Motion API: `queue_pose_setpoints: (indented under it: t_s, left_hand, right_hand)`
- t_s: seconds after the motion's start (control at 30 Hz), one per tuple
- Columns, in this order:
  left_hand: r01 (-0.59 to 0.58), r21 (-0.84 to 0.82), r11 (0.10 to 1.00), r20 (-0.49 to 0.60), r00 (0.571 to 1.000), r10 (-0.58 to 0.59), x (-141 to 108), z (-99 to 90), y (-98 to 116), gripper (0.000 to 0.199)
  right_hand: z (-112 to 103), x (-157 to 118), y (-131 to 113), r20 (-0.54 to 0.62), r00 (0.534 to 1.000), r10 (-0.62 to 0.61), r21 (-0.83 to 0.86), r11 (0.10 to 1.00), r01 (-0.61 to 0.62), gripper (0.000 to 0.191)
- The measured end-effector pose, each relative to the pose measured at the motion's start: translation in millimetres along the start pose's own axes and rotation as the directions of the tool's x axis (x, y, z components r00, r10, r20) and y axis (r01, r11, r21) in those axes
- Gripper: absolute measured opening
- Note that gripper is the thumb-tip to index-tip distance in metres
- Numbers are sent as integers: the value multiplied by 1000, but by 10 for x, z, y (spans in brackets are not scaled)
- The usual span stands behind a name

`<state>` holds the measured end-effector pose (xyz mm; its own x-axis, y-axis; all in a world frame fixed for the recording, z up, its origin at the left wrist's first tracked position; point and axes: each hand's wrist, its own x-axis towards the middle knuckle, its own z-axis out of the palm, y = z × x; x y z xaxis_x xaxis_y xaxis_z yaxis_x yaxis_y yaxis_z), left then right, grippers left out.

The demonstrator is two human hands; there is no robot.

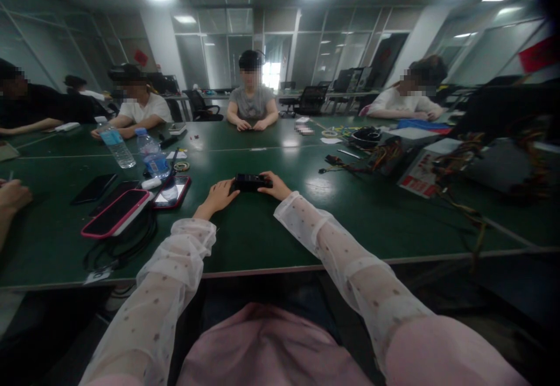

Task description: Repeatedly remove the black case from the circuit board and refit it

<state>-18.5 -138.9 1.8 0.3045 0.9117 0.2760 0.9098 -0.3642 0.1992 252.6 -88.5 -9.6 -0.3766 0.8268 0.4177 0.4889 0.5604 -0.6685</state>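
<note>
A small black box-shaped device point(251, 182) rests on the green table, straight in front of me. What kind of device it is does not show. At its left end is my left hand point(220, 195), its fingers curled against the side. My right hand point(275, 186) grips the other end, with fingers over the top edge and the thumb at the near side. To the left of my left hand lies a phone with a lit screen and red edge point(174, 192). A pink-rimmed phone point(117, 213) lies nearer to me.
Two water bottles point(115, 144) and a dark phone point(94, 188) stand or lie at left, with black cables point(135, 246) near the table edge. Power supply units point(422, 167) with loose wires occupy the right side. Several people sit around the table; another person's hand point(15, 196) shows at far left.
</note>
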Motion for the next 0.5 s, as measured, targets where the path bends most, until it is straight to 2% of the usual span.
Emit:
queue_pose_setpoints:
  t_s: [0.27, 0.5]
  left_hand:
    - [21, 1, 1000, -4, 1000, -21, 21, 19, -15, 55]
    - [13, -10, 1000, -7, 1000, -13, 23, 45, -36, 56]
  right_hand:
    - [-12, -33, -67, -17, 1000, 25, -77, 997, -27, 59]
    - [-19, 20, 14, 21, 999, 35, 115, 993, -37, 71]
